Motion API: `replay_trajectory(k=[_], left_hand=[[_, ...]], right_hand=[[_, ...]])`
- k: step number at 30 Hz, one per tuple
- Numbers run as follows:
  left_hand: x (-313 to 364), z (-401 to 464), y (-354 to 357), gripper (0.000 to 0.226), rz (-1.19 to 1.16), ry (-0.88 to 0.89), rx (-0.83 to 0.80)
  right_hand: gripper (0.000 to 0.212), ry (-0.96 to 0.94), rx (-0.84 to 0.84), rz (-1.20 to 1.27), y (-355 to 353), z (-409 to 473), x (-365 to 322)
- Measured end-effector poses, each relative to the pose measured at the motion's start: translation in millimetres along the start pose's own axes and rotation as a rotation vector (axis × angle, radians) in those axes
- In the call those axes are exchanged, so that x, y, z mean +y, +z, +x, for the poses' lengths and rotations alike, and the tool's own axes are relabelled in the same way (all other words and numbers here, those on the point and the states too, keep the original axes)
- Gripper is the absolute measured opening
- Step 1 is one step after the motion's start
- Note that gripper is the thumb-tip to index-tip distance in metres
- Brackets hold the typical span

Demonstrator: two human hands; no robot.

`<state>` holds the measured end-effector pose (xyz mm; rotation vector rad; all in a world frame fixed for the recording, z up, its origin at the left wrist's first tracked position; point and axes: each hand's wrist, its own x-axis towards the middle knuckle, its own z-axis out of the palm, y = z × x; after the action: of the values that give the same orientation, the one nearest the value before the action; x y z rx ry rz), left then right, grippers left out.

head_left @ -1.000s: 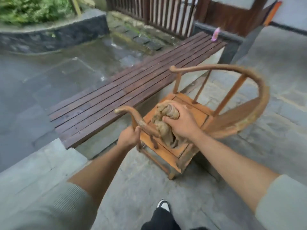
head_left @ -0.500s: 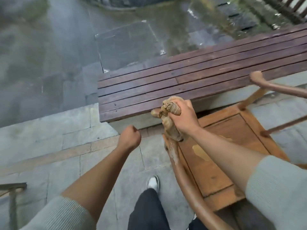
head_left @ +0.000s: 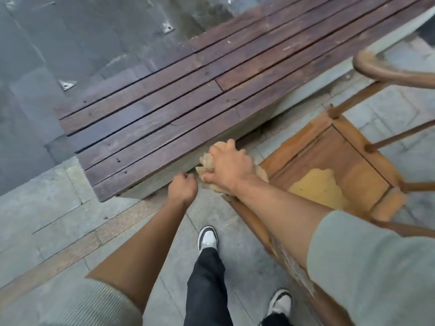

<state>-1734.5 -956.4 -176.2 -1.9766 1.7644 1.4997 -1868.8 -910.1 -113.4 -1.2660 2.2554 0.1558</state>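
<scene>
A worn orange-brown wooden armchair [head_left: 334, 165] with a curved top rail stands at the right, a pale patch on its seat. My right hand [head_left: 229, 167] grips a crumpled tan cloth [head_left: 207, 161] and holds it against the near arm end of the chair. My left hand [head_left: 183, 187] hangs just left of it, fingers curled into a fist, holding nothing and apart from the chair.
A dark slatted wooden bench [head_left: 179, 109] runs diagonally just beyond my hands. Wet grey stone paving [head_left: 47, 55] lies past it, and lighter paving [head_left: 47, 220] is underfoot. My two shoes [head_left: 207, 238] and a dark trouser leg show below.
The view has tilted down and closer. My left hand let go of the chair's arm a second ago and stays fisted. My right hand, still gripping the cloth, has moved down the arm end.
</scene>
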Motion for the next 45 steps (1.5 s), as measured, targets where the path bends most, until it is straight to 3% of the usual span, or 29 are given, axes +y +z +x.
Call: replay_trajectory(k=[5, 9, 13, 17, 20, 22, 26, 30, 32, 34, 38, 41, 45], left_hand=[[20, -27, 9, 0.033, 0.137, 0.155, 0.033], [26, -64, 15, 0.029, 0.216, 0.269, 0.043], [21, -110, 31, 0.034, 0.284, 0.360, 0.056], [20, -172, 57, 0.035, 0.315, 0.518, 0.055], [12, -224, 71, 0.035, 0.393, 0.624, 0.077], [10, -261, 82, 0.035, 0.481, 0.739, 0.071], [14, -330, 111, 0.033, 0.537, 1.002, 0.048], [12, -393, 150, 0.038, 0.548, 1.270, -0.124], [4, -415, 164, 0.045, 0.595, 1.240, -0.238], [10, -432, 195, 0.053, 0.686, 1.211, -0.235], [47, -459, 247, 0.055, 0.657, 1.177, -0.280], [78, -491, 281, 0.044, 0.560, 1.276, -0.369], [135, -526, 340, 0.037, 0.467, 1.129, -0.479]], right_hand=[[0.070, 0.119, 0.069, -0.010, 1, -42, 19], [0.062, 0.267, 0.095, 0.191, 3, -91, 54], [0.071, 0.374, 0.122, 0.336, 10, -157, 72], [0.079, 0.314, 0.126, 0.259, 19, -240, 85], [0.073, 0.237, 0.141, 0.109, 22, -313, 106], [0.070, 0.189, 0.161, 0.023, 20, -365, 128], [0.084, 0.051, 0.179, -0.167, 11, -440, 185], [0.072, -0.010, 0.236, -0.219, -4, -484, 253], [0.067, -0.005, 0.320, -0.179, -7, -500, 284], [0.064, 0.026, 0.471, -0.127, -12, -514, 334], [0.050, 0.323, 0.731, 0.091, -35, -506, 419], [0.052, 0.529, 0.783, 0.178, -59, -478, 460], [0.063, 0.563, 0.808, 0.364, -95, -440, 537]])
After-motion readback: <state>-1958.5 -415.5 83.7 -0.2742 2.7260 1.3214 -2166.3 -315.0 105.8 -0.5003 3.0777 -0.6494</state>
